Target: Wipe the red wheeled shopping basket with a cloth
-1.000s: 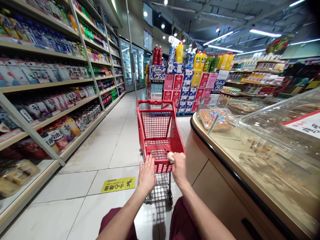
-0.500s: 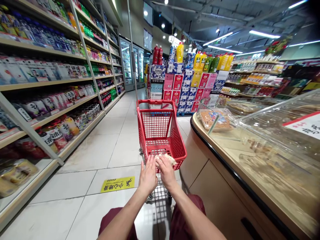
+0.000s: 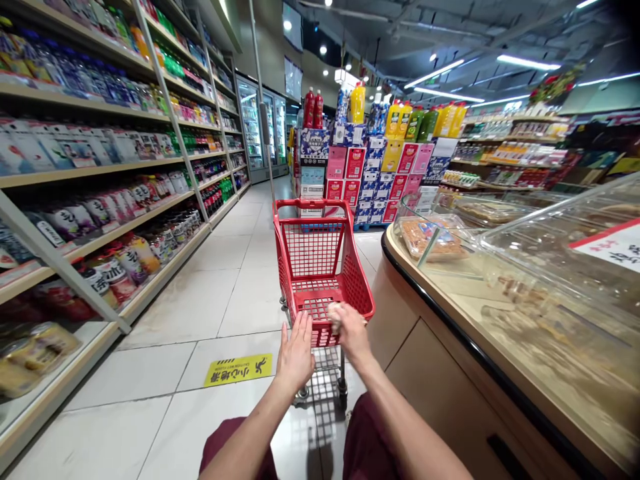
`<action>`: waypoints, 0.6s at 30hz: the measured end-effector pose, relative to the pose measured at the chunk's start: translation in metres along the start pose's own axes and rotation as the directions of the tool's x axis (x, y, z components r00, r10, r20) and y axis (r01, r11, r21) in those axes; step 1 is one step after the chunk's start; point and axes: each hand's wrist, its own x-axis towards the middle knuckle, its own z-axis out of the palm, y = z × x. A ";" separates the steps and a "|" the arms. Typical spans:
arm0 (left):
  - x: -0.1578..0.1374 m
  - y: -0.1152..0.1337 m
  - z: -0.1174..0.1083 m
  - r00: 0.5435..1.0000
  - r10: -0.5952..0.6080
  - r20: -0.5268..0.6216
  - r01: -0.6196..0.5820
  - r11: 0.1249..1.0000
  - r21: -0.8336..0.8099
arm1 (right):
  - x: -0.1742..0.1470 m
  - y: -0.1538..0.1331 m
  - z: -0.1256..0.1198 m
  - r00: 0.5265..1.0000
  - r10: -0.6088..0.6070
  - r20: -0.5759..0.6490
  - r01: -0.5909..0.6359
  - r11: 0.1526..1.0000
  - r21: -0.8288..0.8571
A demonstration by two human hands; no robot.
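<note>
A red plastic shopping cart (image 3: 361, 287) stands in front of me, its basket showing nothing inside. My left hand (image 3: 296, 350) lies with fingers stretched out at the left part of the basket's near edge. At the right part of that edge, my right hand (image 3: 354, 337) is closed around a crumpled whitish cloth (image 3: 334, 312). Much of the cloth is hidden behind the fingers. The cart's wheels and lower grid show beneath my hands.
Drink shelves (image 3: 95, 167) line the left side. A glass-topped food counter (image 3: 425, 333) runs close along the right. Stacked drink cartons (image 3: 356, 163) stand beyond the cart. A yellow floor sign (image 3: 238, 369) is stuck on the tiles (image 3: 220, 407).
My right hand has moved to the right along the basket's near edge with the cloth, which is now bunched in the fingers. My left hand has stayed in place.
</note>
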 end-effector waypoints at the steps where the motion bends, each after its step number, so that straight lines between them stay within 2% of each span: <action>1: -0.001 -0.001 0.000 1.000 0.007 0.004 -0.007 1.000 -0.005 | 0.002 0.007 -0.007 0.997 0.049 -0.051 -0.051 0.998 -0.022; 4: -0.003 0.000 -0.001 1.000 -0.007 0.012 0.007 0.999 -0.032 | 0.004 0.015 -0.013 0.990 0.092 -0.109 -0.097 0.994 -0.044; 8: -0.002 0.001 -0.008 0.998 -0.049 0.026 0.051 0.995 -0.080 | -0.005 -0.018 0.009 0.998 -0.054 0.016 0.054 0.999 0.010; 10: 0.002 -0.001 -0.018 0.993 -0.090 0.071 0.101 0.980 -0.172 | -0.005 -0.029 0.014 0.995 -0.084 0.057 0.082 0.996 0.030; 12: 0.005 -0.003 -0.030 0.986 -0.080 0.146 0.125 0.933 -0.338 | 0.000 -0.027 0.008 0.997 -0.030 0.071 0.029 0.999 0.014; 13: 0.006 -0.003 -0.036 0.986 -0.033 0.161 0.100 0.899 -0.426 | 0.003 -0.024 0.002 0.997 0.017 0.072 -0.017 1.000 -0.004; 15: 0.006 -0.001 -0.045 0.989 0.093 0.119 -0.013 0.837 -0.548 | 0.010 -0.018 -0.007 0.993 0.073 0.093 -0.070 0.997 -0.027; 17: -0.002 0.003 -0.050 0.987 0.157 0.046 -0.103 0.814 -0.571 | 0.014 -0.019 -0.009 0.989 0.060 0.135 -0.058 0.998 -0.016; 18: -0.008 0.005 -0.051 0.991 0.131 0.006 -0.109 0.849 -0.517 | 0.015 -0.022 -0.008 0.988 0.040 0.152 -0.040 0.999 -0.001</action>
